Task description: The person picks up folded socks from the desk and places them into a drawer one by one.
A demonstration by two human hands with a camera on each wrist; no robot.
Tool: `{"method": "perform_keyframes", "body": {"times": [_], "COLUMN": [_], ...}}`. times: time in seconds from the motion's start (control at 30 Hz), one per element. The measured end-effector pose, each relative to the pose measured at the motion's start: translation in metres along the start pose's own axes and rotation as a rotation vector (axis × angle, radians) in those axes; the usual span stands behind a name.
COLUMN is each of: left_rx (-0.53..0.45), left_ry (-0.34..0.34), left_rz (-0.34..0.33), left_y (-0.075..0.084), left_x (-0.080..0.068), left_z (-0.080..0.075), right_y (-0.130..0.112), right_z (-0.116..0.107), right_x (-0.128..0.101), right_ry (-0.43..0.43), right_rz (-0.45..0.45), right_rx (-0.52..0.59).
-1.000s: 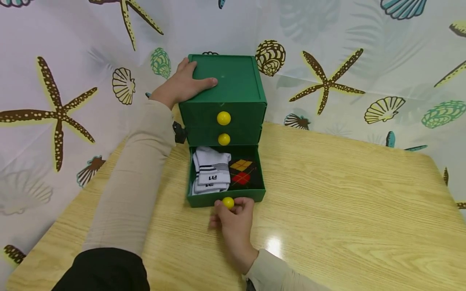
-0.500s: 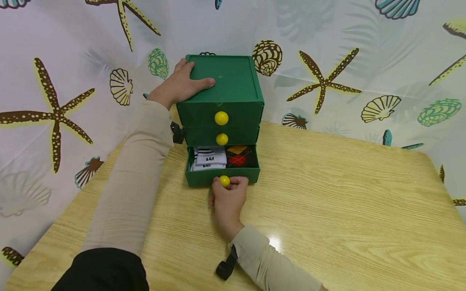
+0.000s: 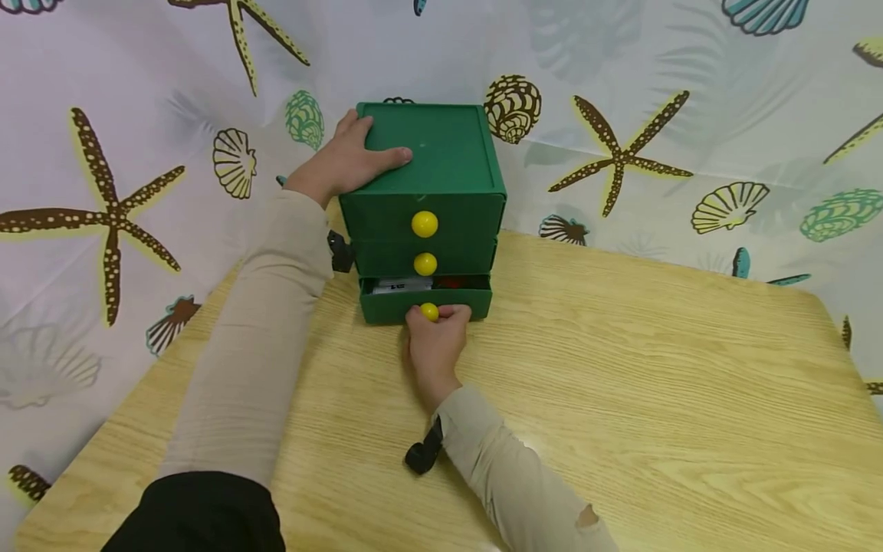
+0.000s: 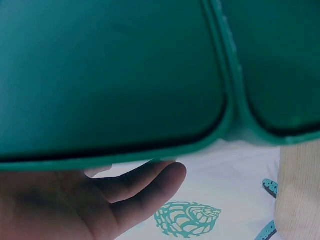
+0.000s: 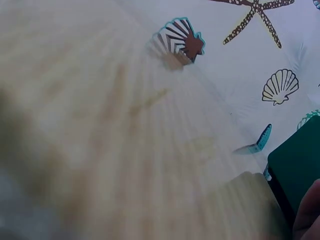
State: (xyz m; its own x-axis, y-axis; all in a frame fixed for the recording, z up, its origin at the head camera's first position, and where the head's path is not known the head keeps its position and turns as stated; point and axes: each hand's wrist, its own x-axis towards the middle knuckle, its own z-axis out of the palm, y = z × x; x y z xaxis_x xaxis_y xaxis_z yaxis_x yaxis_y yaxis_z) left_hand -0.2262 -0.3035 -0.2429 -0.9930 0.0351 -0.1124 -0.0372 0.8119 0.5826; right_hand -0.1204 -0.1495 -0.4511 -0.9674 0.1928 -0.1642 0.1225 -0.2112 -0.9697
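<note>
A green cabinet (image 3: 448, 146) with stacked drawers stands at the table's back in the head view. Its bottom drawer (image 3: 382, 308) sticks out a little. Through the narrow gap above that drawer show white socks (image 3: 403, 284) on the left and a dark, red-patterned sock (image 3: 452, 282) on the right; most of both is hidden. My right hand (image 3: 436, 349) pinches the drawer's yellow knob (image 3: 429, 311) between thumb and fingers. My left hand (image 3: 348, 159) rests on the cabinet's top left edge, thumb across the top. In the left wrist view its fingers (image 4: 145, 197) lie extended beside the green wall.
Two upper drawers, with an upper yellow knob (image 3: 424, 225) and a middle yellow knob (image 3: 425, 264), are pushed in. The wooden table (image 3: 655, 368) reaches far to the right. Behind the cabinet hangs a white cloth (image 3: 441, 46) printed with shells and starfish.
The bottom drawer has slid inward toward the cabinet, with my right hand moving forward on its knob. The socks have mostly gone out of sight. My left hand stays on the cabinet.
</note>
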Motion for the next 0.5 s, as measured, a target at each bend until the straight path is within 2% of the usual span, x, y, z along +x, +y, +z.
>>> {"method": "perform_keyframes", "body": {"times": [0.13, 0.5], "left_rx": [-0.009, 0.008], "left_ry": [-0.002, -0.021], "left_rz": [-0.004, -0.017], "left_y": [0.002, 0.001], "left_x": [-0.002, 0.002], "left_z": [0.000, -0.003], "right_y": [-0.004, -0.011], "right_z": [0.006, 0.012], "right_x": [0.009, 0.023], "right_ry": [-0.018, -0.041], "right_rz": [0.084, 0.146], "right_rx": [0.031, 0.040]}}
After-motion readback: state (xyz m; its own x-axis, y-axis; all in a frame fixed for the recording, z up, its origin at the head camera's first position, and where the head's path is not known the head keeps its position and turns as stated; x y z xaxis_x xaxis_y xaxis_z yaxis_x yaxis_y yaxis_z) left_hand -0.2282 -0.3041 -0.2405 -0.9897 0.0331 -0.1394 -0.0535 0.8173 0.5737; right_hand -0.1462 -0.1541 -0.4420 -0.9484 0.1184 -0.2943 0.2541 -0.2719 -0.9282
